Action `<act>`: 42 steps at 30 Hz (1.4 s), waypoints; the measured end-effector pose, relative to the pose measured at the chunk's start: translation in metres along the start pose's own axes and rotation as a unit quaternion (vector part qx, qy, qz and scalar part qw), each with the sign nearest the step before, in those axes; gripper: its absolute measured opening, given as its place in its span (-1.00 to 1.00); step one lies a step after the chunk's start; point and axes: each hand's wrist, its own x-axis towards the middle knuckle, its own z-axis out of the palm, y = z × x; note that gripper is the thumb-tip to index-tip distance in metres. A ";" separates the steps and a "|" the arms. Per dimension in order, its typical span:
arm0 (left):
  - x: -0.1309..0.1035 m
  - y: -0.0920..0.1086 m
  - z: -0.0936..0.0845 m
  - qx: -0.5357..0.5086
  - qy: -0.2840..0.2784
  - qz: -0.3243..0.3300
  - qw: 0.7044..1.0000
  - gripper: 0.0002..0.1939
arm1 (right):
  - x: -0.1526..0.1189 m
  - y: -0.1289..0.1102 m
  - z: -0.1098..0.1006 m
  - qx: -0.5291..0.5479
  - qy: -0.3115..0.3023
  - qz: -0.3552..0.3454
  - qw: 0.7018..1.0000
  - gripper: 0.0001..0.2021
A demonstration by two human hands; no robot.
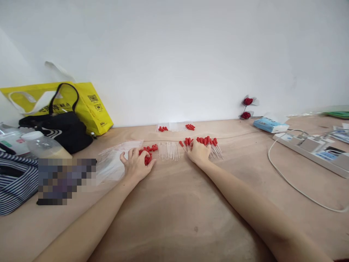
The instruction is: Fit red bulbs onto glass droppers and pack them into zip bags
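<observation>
My left hand (135,164) reaches over a pile of red rubber bulbs (147,159), its fingers apart and bent onto them. More red bulbs lie just beyond its fingertips. Between my hands, thin clear tubes (168,151) lie side by side in a row. My right hand (200,152) rests among droppers (215,147), which are clear tubes fitted with red bulbs, fanned out on the table. Its fingers are curled down, and the hand hides what they grip. One dropper lies at its left side, several at its right.
Clear plastic bags (114,160) lie left of my left hand. Near the wall is a bag with red bulbs (190,127). A yellow bag (92,105), black bag (68,134) and bottle (46,147) stand left. At right are a tissue pack (270,124), artificial roses (246,115) and a power strip (313,153).
</observation>
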 end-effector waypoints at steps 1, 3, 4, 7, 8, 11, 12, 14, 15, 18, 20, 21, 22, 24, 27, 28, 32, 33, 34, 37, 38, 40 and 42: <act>0.000 0.001 -0.001 0.013 0.007 0.015 1.000 -0.74 | -0.001 0.001 0.001 -0.003 0.004 -0.012 1.000 -0.82; -0.001 0.002 -0.003 0.039 0.020 0.043 0.998 -0.75 | -0.002 0.002 0.001 -0.005 0.013 -0.033 0.999 -0.82; -0.001 0.003 -0.004 0.049 0.025 0.054 0.997 -0.76 | -0.003 0.001 0.001 -0.005 0.020 -0.043 0.999 -0.82; -0.001 0.005 -0.004 0.065 0.035 0.072 0.995 -0.82 | -0.007 -0.006 0.001 0.000 0.034 -0.077 0.996 -0.79; -0.001 0.005 -0.003 0.065 0.038 0.074 0.994 -0.83 | -0.009 -0.009 0.001 -0.001 0.029 -0.085 0.996 -0.79; -0.001 0.006 -0.001 0.062 0.050 0.081 0.994 -0.82 | -0.012 -0.022 0.001 -0.020 -0.004 -0.093 0.995 -0.76; -0.001 0.007 -0.001 0.063 0.056 0.084 0.993 -0.82 | -0.011 -0.026 0.001 -0.031 -0.020 -0.088 0.995 -0.75; -0.001 0.007 -0.001 0.070 0.064 0.091 0.991 -0.81 | -0.009 -0.033 0.001 -0.051 -0.053 -0.075 0.994 -0.73; -0.002 0.007 -0.001 0.074 0.066 0.093 0.991 -0.80 | -0.006 -0.036 0.002 -0.058 -0.069 -0.068 0.994 -0.73; -0.002 0.009 -0.002 0.076 0.063 0.092 0.991 -0.79 | 0.001 -0.044 0.004 -0.070 -0.103 -0.059 0.990 -0.78; -0.003 0.009 -0.003 0.069 0.060 0.088 0.992 -0.80 | 0.004 -0.049 0.004 -0.077 -0.116 -0.060 0.989 -0.80; -0.003 0.010 -0.003 0.065 0.059 0.087 0.992 -0.80 | 0.004 -0.050 0.004 -0.079 -0.118 -0.061 0.988 -0.81; -0.003 0.010 -0.003 0.059 0.058 0.087 0.993 -0.80 | 0.003 -0.051 0.003 -0.081 -0.117 -0.064 0.988 -0.80; -0.002 0.010 -0.002 0.046 0.058 0.089 0.993 -0.80 | -0.002 -0.049 -0.002 -0.081 -0.106 -0.072 0.988 -0.78; -0.002 0.011 -0.004 0.038 0.063 0.091 0.993 -0.79 | -0.012 -0.033 -0.014 -0.074 -0.077 -0.109 0.988 -0.72; -0.002 0.012 -0.005 0.038 0.066 0.093 0.993 -0.79 | -0.017 -0.025 -0.019 -0.068 -0.074 -0.131 0.986 -0.72; -0.003 0.019 -0.013 0.032 0.081 0.113 0.990 -0.79 | -0.035 0.018 -0.035 -0.003 -0.140 -0.223 0.965 -0.81; -0.005 0.022 -0.016 0.029 0.085 0.119 0.989 -0.80 | -0.039 0.028 -0.037 0.019 -0.155 -0.229 0.961 -0.82; -0.007 0.025 -0.018 0.026 0.087 0.125 0.988 -0.80 | -0.043 0.037 -0.039 0.039 -0.164 -0.230 0.958 -0.84; -0.016 0.034 -0.024 0.002 0.085 0.137 0.987 -0.82 | -0.049 0.057 -0.043 0.092 -0.180 -0.229 0.952 -0.86; -0.020 0.037 -0.025 -0.016 0.079 0.140 0.987 -0.83 | -0.050 0.061 -0.043 0.106 -0.183 -0.228 0.950 -0.86; -0.027 0.043 -0.026 -0.064 0.056 0.138 0.987 -0.83 | -0.050 0.066 -0.043 0.131 -0.185 -0.229 0.947 -0.86; -0.032 0.046 -0.026 -0.108 0.026 0.129 0.985 -0.83 | -0.050 0.067 -0.041 0.153 -0.172 -0.238 0.944 -0.87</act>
